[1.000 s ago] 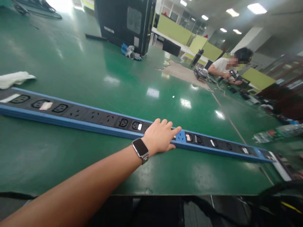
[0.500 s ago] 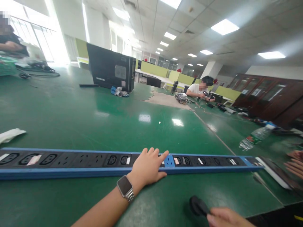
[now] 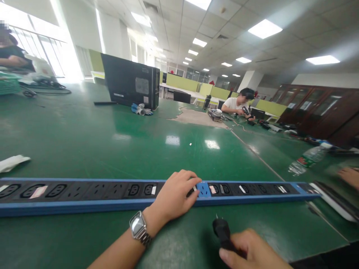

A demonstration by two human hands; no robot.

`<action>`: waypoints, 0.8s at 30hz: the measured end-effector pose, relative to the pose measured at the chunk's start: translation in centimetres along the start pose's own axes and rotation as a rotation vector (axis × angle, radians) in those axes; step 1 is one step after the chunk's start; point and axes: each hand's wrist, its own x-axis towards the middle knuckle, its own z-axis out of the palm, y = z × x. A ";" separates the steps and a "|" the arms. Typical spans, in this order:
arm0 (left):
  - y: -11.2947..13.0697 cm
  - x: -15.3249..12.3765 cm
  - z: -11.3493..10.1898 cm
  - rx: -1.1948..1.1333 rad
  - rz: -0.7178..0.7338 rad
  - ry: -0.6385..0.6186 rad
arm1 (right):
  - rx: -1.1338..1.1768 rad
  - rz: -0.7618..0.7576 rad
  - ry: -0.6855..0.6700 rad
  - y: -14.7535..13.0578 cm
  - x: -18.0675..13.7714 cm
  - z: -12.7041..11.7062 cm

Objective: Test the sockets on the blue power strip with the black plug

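Note:
A long blue power strip (image 3: pixel 84 203) with black sockets lies across the green table (image 3: pixel 112 149) in front of me. My left hand (image 3: pixel 175 196), a watch on its wrist, rests on top of the strip near its blue socket (image 3: pixel 202 189), fingers curled down over it. My right hand (image 3: pixel 252 252) at the bottom edge is closed around a black plug (image 3: pixel 221 229) whose metal prongs point up toward the strip. The plug hovers just short of the strip's near side.
A white cloth (image 3: pixel 12 162) lies at far left. A black computer case (image 3: pixel 130 86) stands at the back. A plastic bottle (image 3: pixel 307 157) lies at right, beside another person's hand (image 3: pixel 349 175). A seated person (image 3: pixel 238 104) works at the far end.
My right hand has come further up into view with the plug, closer to the strip. My left hand's fingers have curled down from flat onto the strip. The camera view tilted up earlier.

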 end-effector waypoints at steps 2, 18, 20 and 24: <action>-0.4 -0.1 -0.8 -0.068 -0.058 0.224 | -0.078 -0.056 0.122 -2.0 0.5 -0.8; -5.3 -0.8 -5.3 -0.081 -0.565 0.730 | 0.621 -0.063 0.046 -13.9 9.1 -0.2; -5.8 -1.0 -5.5 -0.064 -0.610 0.718 | 0.674 0.049 -0.022 -12.1 11.1 2.4; -6.0 -1.1 -5.1 -0.029 -0.599 0.564 | 0.772 0.112 0.025 -10.0 12.3 5.5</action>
